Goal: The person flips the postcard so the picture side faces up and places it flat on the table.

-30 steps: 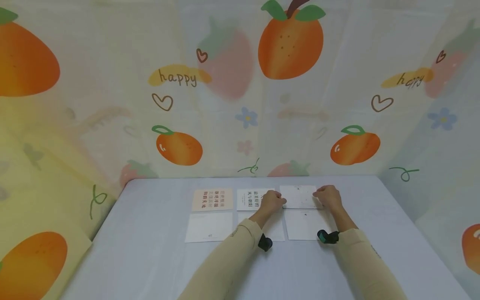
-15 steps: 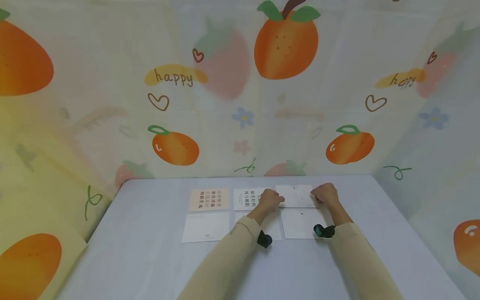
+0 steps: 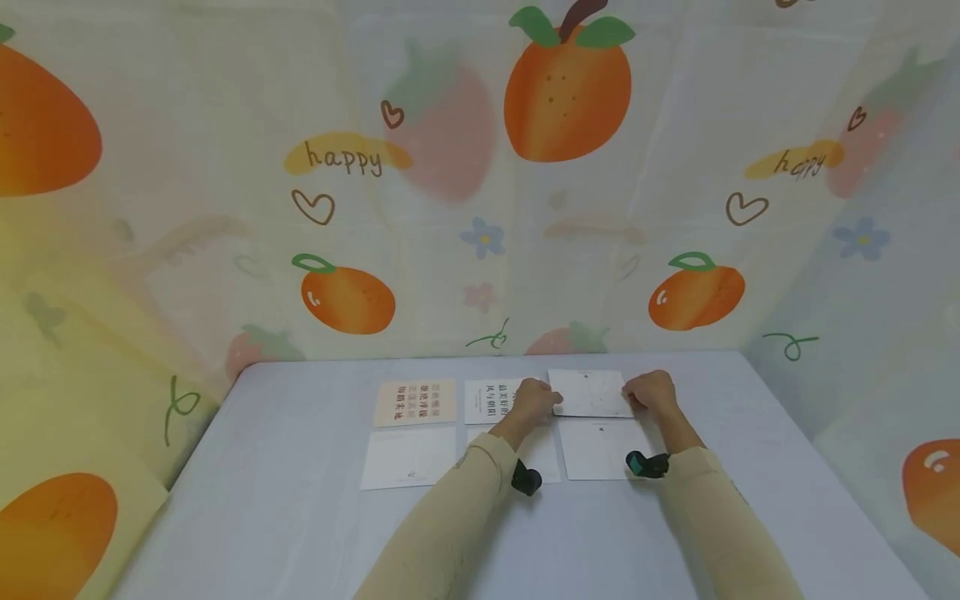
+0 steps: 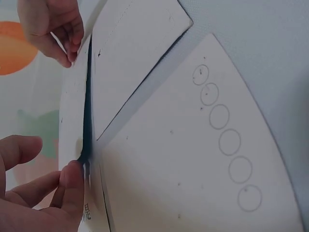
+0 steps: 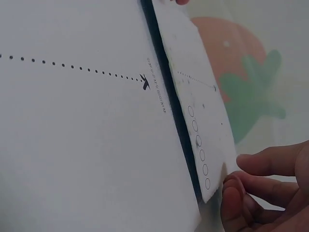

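A white postcard (image 3: pixel 591 392) lies in the back row at the right, a dark line of shadow along its near edge. My left hand (image 3: pixel 535 402) holds its left side near the front corner, fingers bent; in the left wrist view the left thumb (image 4: pixel 30 144) stands apart from the card. My right hand (image 3: pixel 654 392) has curled fingertips at the opposite edge. The right wrist view shows that edge by the right fingers (image 5: pixel 234 193), with a row of small circles printed on the card. Whether the card is slightly raised, I cannot tell.
To the left lie a peach card (image 3: pixel 415 403) with lettering and a white lettered card (image 3: pixel 480 402), partly behind my left hand. White cards form the front row, including a left card (image 3: pixel 408 458) and a right card (image 3: pixel 602 450). A fruit-patterned cloth (image 3: pixel 442 250) hangs behind the white table (image 3: pixel 285 517).
The whole head view has shifted slightly left. Both hands stay at the two sides of the same postcard, with hardly any movement against it.
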Available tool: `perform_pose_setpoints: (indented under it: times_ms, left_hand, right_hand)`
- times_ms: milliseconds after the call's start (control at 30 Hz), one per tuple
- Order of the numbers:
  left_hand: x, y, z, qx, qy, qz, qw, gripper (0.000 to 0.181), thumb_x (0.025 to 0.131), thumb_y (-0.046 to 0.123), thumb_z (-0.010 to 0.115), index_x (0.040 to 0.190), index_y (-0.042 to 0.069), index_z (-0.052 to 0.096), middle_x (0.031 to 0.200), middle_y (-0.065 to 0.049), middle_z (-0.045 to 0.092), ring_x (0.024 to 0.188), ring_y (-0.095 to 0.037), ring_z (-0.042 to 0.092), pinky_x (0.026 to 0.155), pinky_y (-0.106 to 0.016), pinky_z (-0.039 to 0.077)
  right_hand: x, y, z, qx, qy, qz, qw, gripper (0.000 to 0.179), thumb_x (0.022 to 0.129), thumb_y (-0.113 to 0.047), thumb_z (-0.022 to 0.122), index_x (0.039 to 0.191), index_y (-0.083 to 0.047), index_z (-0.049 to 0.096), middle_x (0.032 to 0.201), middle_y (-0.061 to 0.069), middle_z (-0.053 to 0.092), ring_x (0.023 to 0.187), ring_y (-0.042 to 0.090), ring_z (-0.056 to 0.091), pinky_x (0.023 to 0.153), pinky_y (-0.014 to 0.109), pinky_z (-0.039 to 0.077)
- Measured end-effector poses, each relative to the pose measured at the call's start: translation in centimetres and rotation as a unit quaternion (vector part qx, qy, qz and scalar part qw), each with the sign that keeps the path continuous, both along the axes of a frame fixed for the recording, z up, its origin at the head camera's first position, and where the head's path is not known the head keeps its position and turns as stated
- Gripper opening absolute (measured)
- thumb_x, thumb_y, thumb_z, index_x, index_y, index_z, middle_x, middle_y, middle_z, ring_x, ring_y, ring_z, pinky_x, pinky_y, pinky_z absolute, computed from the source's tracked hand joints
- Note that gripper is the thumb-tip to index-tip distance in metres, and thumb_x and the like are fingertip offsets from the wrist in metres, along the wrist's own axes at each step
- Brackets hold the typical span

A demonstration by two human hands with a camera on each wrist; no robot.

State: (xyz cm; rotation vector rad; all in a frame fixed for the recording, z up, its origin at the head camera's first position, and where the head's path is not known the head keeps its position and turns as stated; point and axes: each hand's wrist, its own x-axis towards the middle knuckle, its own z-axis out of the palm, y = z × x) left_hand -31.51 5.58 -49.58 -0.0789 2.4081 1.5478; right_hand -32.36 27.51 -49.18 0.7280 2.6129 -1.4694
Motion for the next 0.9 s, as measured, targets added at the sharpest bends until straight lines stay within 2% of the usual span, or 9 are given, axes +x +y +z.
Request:
perform_pose_setpoints:
  times_ms: [167,433,733,900]
  left_hand:
    - [-0.2,-0.1,0.0,-0.012,-0.004,0.008,0.9999,0.039,0.089,0.015,0.065,0.122,-0.006,0.060,0.125,-0.018,0.063,0.109,-0.026,0.061,0.093,-0.037,0.053]
    - [-0.2,-0.1,0.5,0.007,-0.021,0.027,0.9994,0.036,0.090,0.014,0.064,0.122,-0.003,0.062,0.126,-0.017,0.063,0.115,-0.029,0.061,0.093,-0.036,0.053]
    - [-0.4,-0.2,0.5,0.018,0.009,0.040,0.9990,0.031,0.090,0.012,0.061,0.119,-0.001,0.066,0.125,-0.017,0.065,0.121,-0.030,0.058,0.100,-0.038,0.049]
    - [-0.6,-0.3,0.4,0.028,0.029,0.047,0.9981,0.026,0.089,0.012,0.062,0.112,0.001,0.069,0.115,-0.015,0.069,0.110,-0.027,0.063,0.092,-0.034,0.053]
  right_hand:
    - [-0.1,0.0,-0.3,-0.009,0.000,-0.017,0.9998,0.029,0.081,-0.004,0.063,0.104,0.015,0.061,0.055,0.000,0.054,0.052,0.011,0.051,0.050,0.023,0.043]
    - [-0.6,0.1,-0.4,-0.010,0.014,-0.038,0.9991,0.037,0.085,-0.009,0.062,0.114,0.014,0.060,0.072,0.006,0.059,0.058,0.013,0.054,0.054,0.021,0.045]
    - [-0.3,-0.1,0.4,-0.029,0.017,-0.043,0.9985,0.035,0.088,-0.010,0.063,0.115,0.012,0.062,0.067,0.002,0.060,0.058,0.012,0.055,0.054,0.020,0.048]
    - [-0.2,0.0,0.7,-0.039,0.023,-0.046,0.9979,0.035,0.090,-0.011,0.061,0.117,0.010,0.062,0.071,0.003,0.060,0.061,0.014,0.056,0.056,0.019,0.049]
